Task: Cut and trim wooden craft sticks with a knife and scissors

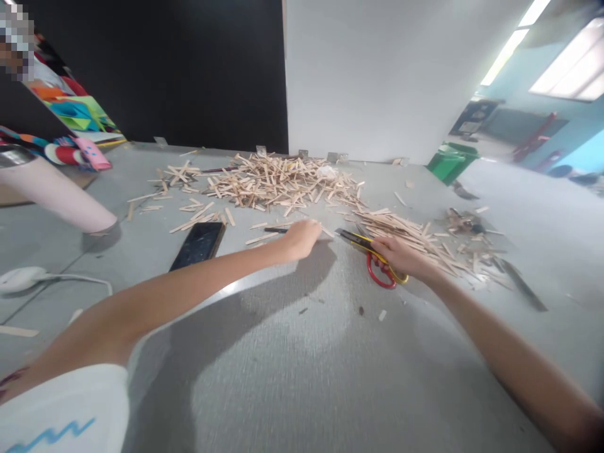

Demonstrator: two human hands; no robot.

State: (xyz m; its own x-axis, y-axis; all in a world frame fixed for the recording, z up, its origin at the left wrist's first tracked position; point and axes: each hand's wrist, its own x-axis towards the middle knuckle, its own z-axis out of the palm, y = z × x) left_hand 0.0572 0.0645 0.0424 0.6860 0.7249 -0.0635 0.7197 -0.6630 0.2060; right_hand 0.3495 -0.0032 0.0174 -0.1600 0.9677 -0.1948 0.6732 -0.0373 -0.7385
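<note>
Head view: the left hand [304,240] is closed, its fingertips seemingly pinching a slim wooden stick [326,231] whose pale end points toward the right hand [397,255]. Pinching it at one end probably leaves the rest exposed and the fingers back from the edge. The right hand is wrapped round a yellow-and-black utility knife [357,240], its front end aimed at the left hand with a small gap between. Holding it far back likely gives reach and control. Scissors with a red loop [381,277] show under the same hand; whether they are gripped as well or simply lie beneath it, I cannot tell.

Beyond both hands spreads a large stick pile [283,182], and a second heap [401,229] lies just past the right hand; both sit within easy reach, presumably for that reason. The grey tabletop [264,365] nearer the body is mostly bare, with a few scraps.

The left forearm covers the near corner of a phone [201,242], which seems the closest obstacle to that arm. Farther left are a pink bottle [63,192] and a white device [21,280] with a cable. A dark strip [523,286] lies amid debris on the right. Black [189,75] and white panels [377,75] close off the far side; a green bin [448,163] shows past them.
</note>
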